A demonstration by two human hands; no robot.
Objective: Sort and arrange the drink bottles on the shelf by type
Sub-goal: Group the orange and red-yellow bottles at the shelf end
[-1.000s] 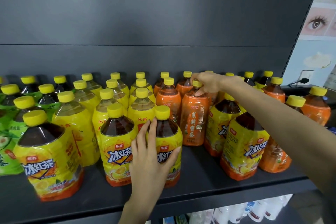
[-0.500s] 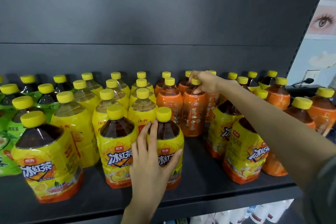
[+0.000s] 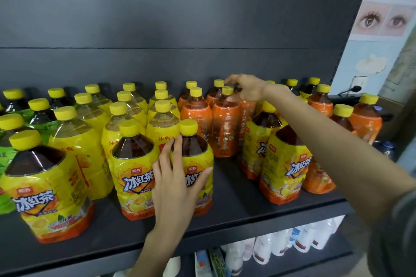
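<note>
Orange bottle (image 3: 225, 123) beside right hand (image 3: 249, 89), iced-tea bottle (image 3: 198, 153) touching left hand (image 3: 175, 186)

Bare shelf (image 3: 229, 186) gap between front bottles (image 3: 283, 164).

Green-labelled bottles (image 3: 5, 159) run off the left edge, and the left hand (image 3: 177, 189) covers the label of an iced-tea bottle (image 3: 194, 146).

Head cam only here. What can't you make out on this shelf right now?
All head view:
- Right hand: grip on the orange-label bottle unclear; the hand hides its own fingertips.
- Front iced tea bottle: label partly covered by left hand.
- Green-label bottles: cut by left edge.
- White bottles: tops behind the shelf, labels too small.
</note>
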